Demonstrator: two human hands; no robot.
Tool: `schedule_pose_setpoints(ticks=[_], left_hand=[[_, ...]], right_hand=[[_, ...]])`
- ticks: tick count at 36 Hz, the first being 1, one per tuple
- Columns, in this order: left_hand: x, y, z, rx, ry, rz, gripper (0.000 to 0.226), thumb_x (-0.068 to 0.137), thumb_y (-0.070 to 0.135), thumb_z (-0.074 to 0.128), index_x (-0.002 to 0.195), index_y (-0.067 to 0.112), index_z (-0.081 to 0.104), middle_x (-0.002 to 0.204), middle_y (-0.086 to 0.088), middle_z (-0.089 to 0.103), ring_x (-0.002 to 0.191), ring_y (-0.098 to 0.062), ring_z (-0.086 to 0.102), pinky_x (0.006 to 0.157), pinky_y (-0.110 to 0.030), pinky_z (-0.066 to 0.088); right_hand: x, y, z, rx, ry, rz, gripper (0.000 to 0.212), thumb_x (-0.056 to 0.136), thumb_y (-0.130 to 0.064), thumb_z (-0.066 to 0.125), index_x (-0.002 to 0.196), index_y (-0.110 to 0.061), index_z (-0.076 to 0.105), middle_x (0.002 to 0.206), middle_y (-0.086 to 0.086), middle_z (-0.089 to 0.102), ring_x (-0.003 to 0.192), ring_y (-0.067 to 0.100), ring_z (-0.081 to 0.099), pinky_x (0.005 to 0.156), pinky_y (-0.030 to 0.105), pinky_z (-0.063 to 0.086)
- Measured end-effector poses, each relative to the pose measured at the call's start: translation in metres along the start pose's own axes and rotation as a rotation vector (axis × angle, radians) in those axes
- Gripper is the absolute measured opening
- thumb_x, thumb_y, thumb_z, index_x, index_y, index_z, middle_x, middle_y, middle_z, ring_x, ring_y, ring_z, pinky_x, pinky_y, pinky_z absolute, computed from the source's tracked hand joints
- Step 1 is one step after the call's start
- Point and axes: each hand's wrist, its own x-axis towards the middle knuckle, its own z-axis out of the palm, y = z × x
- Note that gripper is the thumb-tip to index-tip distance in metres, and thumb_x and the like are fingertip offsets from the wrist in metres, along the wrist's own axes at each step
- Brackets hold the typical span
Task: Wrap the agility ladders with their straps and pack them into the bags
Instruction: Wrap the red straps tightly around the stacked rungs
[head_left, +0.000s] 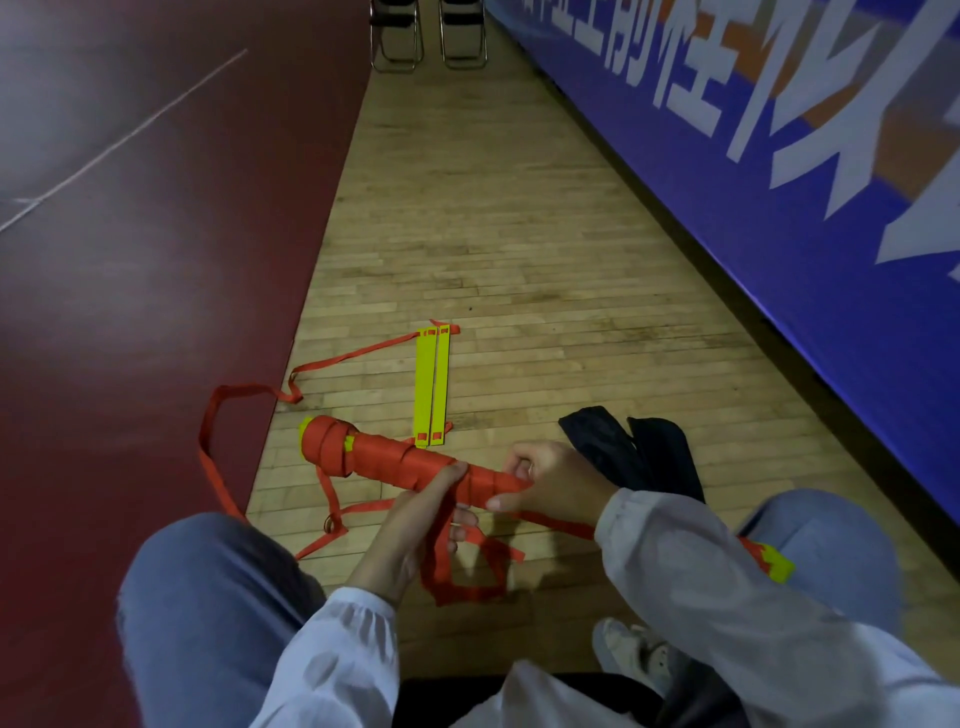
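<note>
A bundled agility ladder (374, 452), yellow rungs wound in red strap, is held level above the wooden floor. My right hand (550, 480) grips its right end, fingers curled over the top. My left hand (415, 525) holds the loose red strap (467, 577) under the bundle, thumb against the wrapping. A second ladder (432, 387), yellow rungs stacked, lies on the floor beyond, its red strap (249, 395) trailing left onto the red mat. Two dark bags (634, 447) lie to the right of my hands. Another wrapped yellow-and-red end (774, 564) shows by my right knee.
My knees in jeans frame the bottom of the view. A dark red mat (130, 260) covers the floor on the left. A blue banner wall (779, 182) runs along the right. Two folding chairs (428, 36) stand at the far end of the wooden strip.
</note>
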Motion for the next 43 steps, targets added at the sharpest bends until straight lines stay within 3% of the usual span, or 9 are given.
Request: schedule_pose_setpoints(ticks=[8, 11, 14, 17, 21, 26, 30, 37, 43], left_hand=[[-0.003, -0.003, 0.001, 0.015, 0.013, 0.037, 0.040, 0.090, 0.041, 0.059, 0.079, 0.003, 0.062, 0.058, -0.010, 0.065, 0.039, -0.012, 0.051, 0.041, -0.020, 0.039], [-0.003, -0.003, 0.000, 0.038, -0.003, 0.041, 0.041, 0.091, 0.042, 0.058, 0.082, 0.002, 0.062, 0.059, -0.010, 0.065, 0.041, -0.012, 0.052, 0.041, -0.020, 0.040], [-0.003, -0.002, -0.003, 0.051, -0.002, 0.039, 0.043, 0.090, 0.043, 0.059, 0.083, 0.001, 0.062, 0.061, -0.011, 0.066, 0.042, -0.013, 0.052, 0.042, -0.021, 0.041], [-0.003, -0.002, -0.003, 0.053, -0.008, 0.035, 0.044, 0.089, 0.044, 0.060, 0.084, 0.001, 0.063, 0.063, -0.013, 0.066, 0.043, -0.015, 0.055, 0.044, -0.021, 0.043], [-0.003, -0.001, -0.002, 0.051, -0.028, 0.029, 0.047, 0.089, 0.046, 0.060, 0.088, 0.000, 0.062, 0.064, -0.013, 0.067, 0.044, -0.017, 0.058, 0.046, -0.022, 0.046], [-0.004, 0.001, -0.002, 0.042, -0.062, 0.007, 0.049, 0.087, 0.050, 0.060, 0.092, 0.001, 0.059, 0.066, -0.013, 0.068, 0.045, -0.018, 0.060, 0.045, -0.022, 0.047], [-0.005, 0.000, -0.004, 0.056, -0.079, -0.002, 0.048, 0.086, 0.053, 0.059, 0.089, 0.005, 0.060, 0.068, -0.011, 0.068, 0.047, -0.017, 0.062, 0.046, -0.023, 0.047], [-0.006, 0.000, -0.005, 0.063, -0.097, -0.030, 0.047, 0.090, 0.051, 0.055, 0.090, 0.005, 0.062, 0.068, -0.010, 0.068, 0.047, -0.016, 0.061, 0.047, -0.022, 0.044], [-0.006, 0.003, -0.002, 0.066, -0.104, -0.005, 0.036, 0.093, 0.041, 0.056, 0.085, 0.006, 0.061, 0.061, -0.006, 0.066, 0.044, -0.014, 0.055, 0.044, -0.020, 0.039]], right_hand=[[0.004, 0.000, -0.008, 0.039, -0.231, 0.073, 0.048, 0.088, -0.059, 0.057, 0.092, -0.012, 0.068, 0.085, -0.004, 0.060, 0.078, 0.010, 0.057, 0.076, 0.025, 0.045], [0.004, -0.005, -0.007, 0.255, -0.373, 0.181, 0.045, 0.079, -0.057, 0.064, 0.083, -0.013, 0.065, 0.069, -0.007, 0.067, 0.063, 0.005, 0.064, 0.060, 0.017, 0.049], [0.006, -0.007, -0.009, 0.314, -0.504, 0.211, 0.030, 0.094, -0.045, 0.054, 0.083, -0.018, 0.062, 0.061, -0.007, 0.066, 0.052, 0.002, 0.062, 0.051, 0.015, 0.050], [0.008, -0.006, -0.011, 0.266, -0.472, 0.267, 0.051, 0.087, -0.059, 0.057, 0.092, -0.009, 0.068, 0.074, 0.004, 0.068, 0.056, 0.010, 0.065, 0.055, 0.020, 0.052], [0.011, 0.000, -0.005, 0.246, -0.400, 0.302, 0.073, 0.073, -0.069, 0.062, 0.099, -0.001, 0.069, 0.070, 0.006, 0.069, 0.055, 0.013, 0.064, 0.057, 0.023, 0.052], [0.012, 0.002, -0.004, 0.278, -0.347, 0.304, 0.059, 0.080, -0.064, 0.063, 0.088, -0.005, 0.069, 0.070, 0.006, 0.070, 0.055, 0.014, 0.065, 0.054, 0.023, 0.051], [0.007, 0.000, -0.005, 0.322, -0.286, 0.278, 0.054, 0.086, -0.051, 0.065, 0.102, 0.000, 0.069, 0.074, 0.006, 0.067, 0.056, 0.011, 0.062, 0.053, 0.020, 0.049], [0.003, 0.000, 0.000, 0.213, -0.164, 0.177, 0.062, 0.054, -0.074, 0.061, 0.077, -0.016, 0.061, 0.074, 0.002, 0.056, 0.069, 0.016, 0.051, 0.069, 0.030, 0.040], [0.001, 0.006, 0.007, 0.159, -0.057, 0.165, 0.035, 0.080, -0.052, 0.070, 0.075, -0.020, 0.057, 0.071, -0.008, 0.052, 0.070, 0.009, 0.049, 0.067, 0.025, 0.036]])
